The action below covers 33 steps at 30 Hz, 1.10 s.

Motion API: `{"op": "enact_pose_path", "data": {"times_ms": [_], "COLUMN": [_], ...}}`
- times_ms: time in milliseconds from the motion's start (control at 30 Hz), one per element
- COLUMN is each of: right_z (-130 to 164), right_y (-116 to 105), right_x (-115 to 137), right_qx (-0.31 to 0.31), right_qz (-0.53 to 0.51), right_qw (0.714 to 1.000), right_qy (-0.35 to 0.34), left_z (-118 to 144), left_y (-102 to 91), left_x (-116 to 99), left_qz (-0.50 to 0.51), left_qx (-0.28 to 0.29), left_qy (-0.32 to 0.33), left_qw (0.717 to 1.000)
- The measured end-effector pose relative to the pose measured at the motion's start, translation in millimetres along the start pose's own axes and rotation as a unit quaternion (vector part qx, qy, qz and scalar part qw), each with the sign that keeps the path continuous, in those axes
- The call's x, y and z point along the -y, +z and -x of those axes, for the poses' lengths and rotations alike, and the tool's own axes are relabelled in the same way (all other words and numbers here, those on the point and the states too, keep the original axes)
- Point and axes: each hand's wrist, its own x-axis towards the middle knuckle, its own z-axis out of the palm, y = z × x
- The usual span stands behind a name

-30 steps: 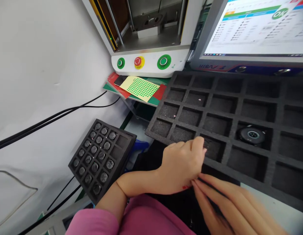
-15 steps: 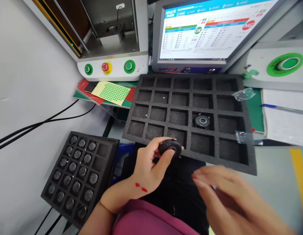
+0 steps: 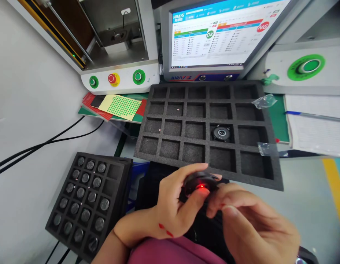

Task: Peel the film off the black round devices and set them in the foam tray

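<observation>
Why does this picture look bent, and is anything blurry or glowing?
Head view: the wide lens bows the monitor and foam tray; the right hand is slightly soft; a red light glows on the round device held by the left hand.

Round black device (image 3: 200,183), red light aglow

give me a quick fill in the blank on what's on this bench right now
1. The round black part held between the left hand and the right hand shows a small ____ light.
2. The big foam tray holds just ____ round part in its cells.
3. On the monitor, the green circle reads OK and the red circle reads ____.

Missing words: red; one; NG
</observation>
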Motion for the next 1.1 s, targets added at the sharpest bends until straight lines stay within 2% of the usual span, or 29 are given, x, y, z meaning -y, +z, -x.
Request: {"op": "enact_pose_path", "data": {"times_ms": [167, 233, 300, 367, 433, 500, 600, 767, 933, 1100], "right_z": [-1.4, -1.4, -0.8, 0.4, 1.9, 2.9, 1.3, -6.1, -5.9, -5.5], "right_y": [-1.2, -1.5, -0.6, 1.4, 4.3, 7.3, 9.9, 6.0, -3.3, -8.8], "right_x": [3.5, 3.7, 2.2, -0.6, -4.1, -7.4, -10.4, -10.4, -7.0, -1.6], "right_qx": [-0.015, -0.015, -0.008, 0.003, 0.011, 0.016, 0.024, 0.019, 0.018, 0.044], "right_qz": [-0.002, 0.018, 0.024, 0.001, -0.035, -0.064, -0.091, -0.117, -0.039, -0.003], "right_qw": [1.0, 0.999, 0.999, 0.999, 0.999, 0.998, 0.996, 0.992, 0.999, 0.999], "right_qy": [-0.012, -0.034, -0.046, -0.041, -0.026, -0.015, 0.005, 0.034, 0.003, -0.029], "left_z": [-5.4, -6.0, -5.5, -4.0, -1.4, 1.3, 3.2, 2.3, 4.6, 6.1], "left_y": [2.6, 3.6, 4.9, 6.5, 8.3, 10.1, 12.2, 11.8, 8.9, 1.8], "left_x": [1.6, 1.9, 1.9, 2.7, 5.1, 8.7, 14.3, 16.0, 12.1, 6.2], "left_qz": [0.175, 0.195, 0.14, 0.043, -0.03, -0.055, -0.034, -0.006, -0.072, -0.068], "left_qx": [-0.018, -0.032, -0.046, -0.072, -0.103, -0.124, -0.127, -0.097, -0.026, 0.063], "left_qy": [-0.088, -0.1, -0.084, -0.04, -0.014, -0.016, -0.027, 0.001, -0.019, 0.065], "left_qw": [0.981, 0.975, 0.986, 0.996, 0.994, 0.991, 0.991, 0.995, 0.997, 0.994]}}
